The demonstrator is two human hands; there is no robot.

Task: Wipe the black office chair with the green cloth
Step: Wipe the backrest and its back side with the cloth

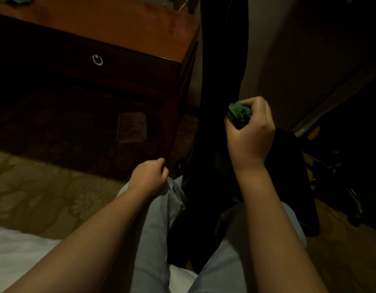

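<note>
Green cloth (240, 115) bunched into a wad inside the right hand (251, 136). Its fingers (255, 102) curl tight over the top, thumb under, and only a crumpled edge shows. The wad sits against the dark upright of the black office chair (223, 70); actual contact is hard to make out in the dim light. Left hand (150, 176) rests on the jeans (157, 218), fingers loosely curled, holding nothing. Wooden desk (119, 24) stands to the left.
</note>
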